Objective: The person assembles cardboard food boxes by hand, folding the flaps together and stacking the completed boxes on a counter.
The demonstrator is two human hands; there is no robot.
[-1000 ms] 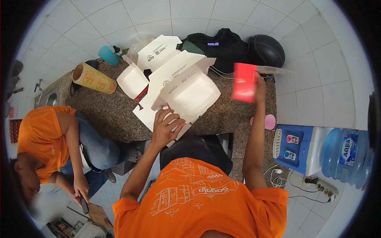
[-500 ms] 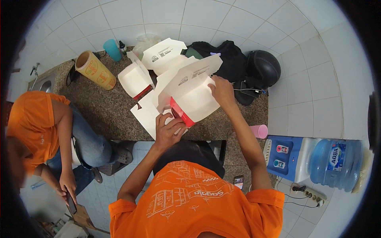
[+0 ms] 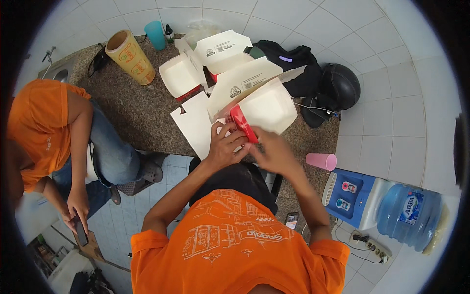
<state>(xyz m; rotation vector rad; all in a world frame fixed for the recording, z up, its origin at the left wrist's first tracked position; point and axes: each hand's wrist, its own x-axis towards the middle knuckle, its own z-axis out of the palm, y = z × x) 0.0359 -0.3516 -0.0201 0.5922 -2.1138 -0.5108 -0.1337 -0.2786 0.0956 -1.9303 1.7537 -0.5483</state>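
A white cardboard food box (image 3: 269, 105) with a red side wall leans at an angle over the counter, its large white lid flap standing up behind it. My left hand (image 3: 227, 146) is closed on the lower end of the red wall, fingers bent around it. At the near corner of that same wall is my right hand (image 3: 275, 153), slightly blurred, with thumb and fingers about the edge. A flat white cardboard piece (image 3: 191, 126) lies under the box's left side. Farther back stand two more food boxes with raised flaps, a smaller one (image 3: 181, 77) and a larger one (image 3: 223, 51).
A yellow film roll (image 3: 131, 58), a teal cup (image 3: 155, 35) and a small dark bottle (image 3: 169, 33) stand back left. Black cloth (image 3: 289, 63) and a black helmet (image 3: 340, 87) lie back right. A pink cup (image 3: 320, 160) lies near a water dispenser (image 3: 355, 198). A seated person (image 3: 54, 142) holds a phone.
My right hand has left the box's far right side and come down to the red wall's near corner. The box has tilted and turned somewhat. My left hand stays at the red wall.
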